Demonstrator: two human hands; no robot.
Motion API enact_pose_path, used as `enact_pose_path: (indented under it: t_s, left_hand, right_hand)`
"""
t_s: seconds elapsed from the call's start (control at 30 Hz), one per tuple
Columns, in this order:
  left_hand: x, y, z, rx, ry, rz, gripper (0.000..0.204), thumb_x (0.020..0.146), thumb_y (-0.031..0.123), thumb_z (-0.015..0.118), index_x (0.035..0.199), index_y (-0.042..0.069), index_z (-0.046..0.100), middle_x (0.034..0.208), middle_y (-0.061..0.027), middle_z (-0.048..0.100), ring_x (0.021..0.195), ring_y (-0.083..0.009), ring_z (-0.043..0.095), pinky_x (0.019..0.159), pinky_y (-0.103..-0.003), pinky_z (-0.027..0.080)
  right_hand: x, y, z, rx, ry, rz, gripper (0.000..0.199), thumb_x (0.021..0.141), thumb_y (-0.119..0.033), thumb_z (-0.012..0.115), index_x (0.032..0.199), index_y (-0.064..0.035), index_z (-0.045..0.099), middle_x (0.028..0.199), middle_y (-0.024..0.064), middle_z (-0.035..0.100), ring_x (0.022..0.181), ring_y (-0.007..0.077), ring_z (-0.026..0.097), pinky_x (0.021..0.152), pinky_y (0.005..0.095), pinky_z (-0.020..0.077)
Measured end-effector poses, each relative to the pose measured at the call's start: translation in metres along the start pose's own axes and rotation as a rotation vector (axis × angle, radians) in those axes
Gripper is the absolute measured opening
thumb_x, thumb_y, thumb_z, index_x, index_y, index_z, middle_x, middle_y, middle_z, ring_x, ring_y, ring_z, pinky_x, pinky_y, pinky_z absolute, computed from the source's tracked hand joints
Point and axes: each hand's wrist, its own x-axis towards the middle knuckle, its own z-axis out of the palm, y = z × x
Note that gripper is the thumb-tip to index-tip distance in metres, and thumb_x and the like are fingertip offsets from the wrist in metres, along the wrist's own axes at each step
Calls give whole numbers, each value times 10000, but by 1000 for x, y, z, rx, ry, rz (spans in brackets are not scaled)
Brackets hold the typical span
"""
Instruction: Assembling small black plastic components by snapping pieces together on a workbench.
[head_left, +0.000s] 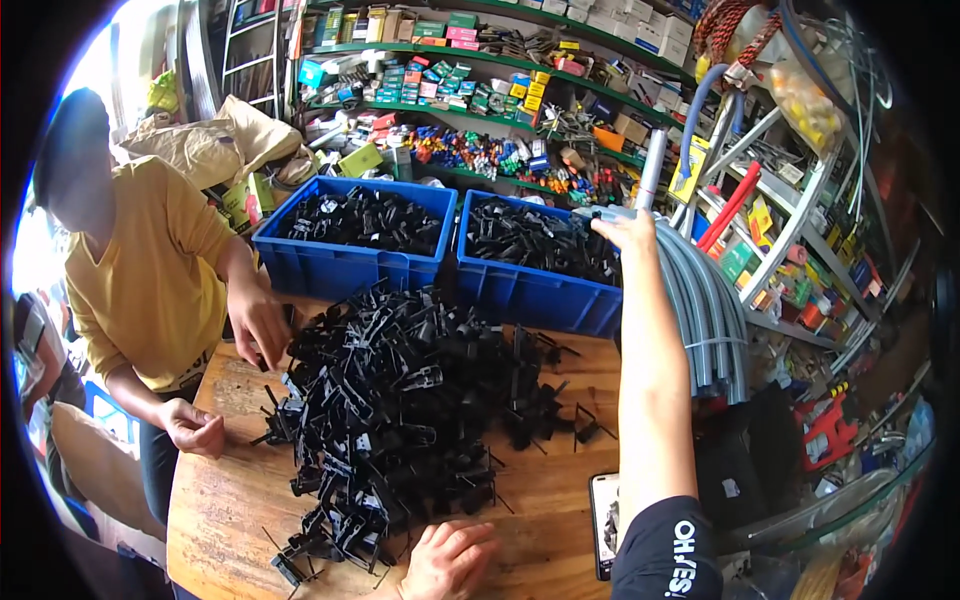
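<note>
Black clips (pixel 400 400) touch left hand (pixel 448 560); right hand (pixel 625 230) reaches blue bin (pixel 530 290).

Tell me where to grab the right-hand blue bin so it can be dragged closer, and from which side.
Grip the right blue bin by its near long rim, reaching over the black clip pile from the table side. That wall faces you bare, while the left blue bin hugs one end and grey conduit crowds the other.
</note>
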Motion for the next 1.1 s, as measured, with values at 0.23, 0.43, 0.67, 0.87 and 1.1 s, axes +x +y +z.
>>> enact_pose_path:
  t_s: [0.23, 0.43, 0.67, 0.87, 1.1]
  left_hand:
    - [-10, -2, 9, 9, 36, 0, 268, 642, 16, 655, 899, 86, 631, 991, -55, 611, 869, -243, 569, 715, -344, 448]
    - [1, -15, 21, 115, 83, 161, 206, 599, 102, 637, 780, 70, 545, 799, -83, 496, 770, -278, 485, 628, -394, 400]
    - [19, -20, -27, -12, 525, 7, 225, 727, -70, 565, 922, 31, 615, 895, -100, 619, 805, -265, 586, 669, -326, 480]
    - [13, -2, -26, -83, 587, -92, 203, 797, -41, 562, 978, 28, 625, 889, -108, 620, 740, -193, 600, 626, -264, 471]
    - [4, 10, -15, -95, 342, -144, 351, 705, -31, 594, 1046, 52, 607, 976, -112, 582, 857, -239, 579, 693, -317, 502]
  right_hand:
    - [-75, -21, -23, -188, -105, -68, 355, 957, -235, 398, 1107, 84, 433, 1137, 262, 476, 1025, 381, 517, 897, 452, 470]
    - [-133, -65, -90, -278, -322, 120, 232, 879, -166, 539, 1034, 6, 537, 1000, 153, 610, 811, 224, 612, 716, 339, 517]
    - [-302, 5, -96, -1031, -619, -14, 232, 914, -225, 523, 1043, -40, 578, 868, 44, 636, 699, 73, 575, 646, 217, 479]
    - [-385, 114, -156, -1488, -1042, -731, 292, 777, -38, 607, 1067, -68, 597, 963, 116, 585, 843, 225, 584, 744, 309, 479]
    - [-407, 134, -181, -1619, -980, -755, 202, 783, 11, 583, 980, -34, 572, 901, 87, 610, 869, 210, 589, 759, 323, 472]
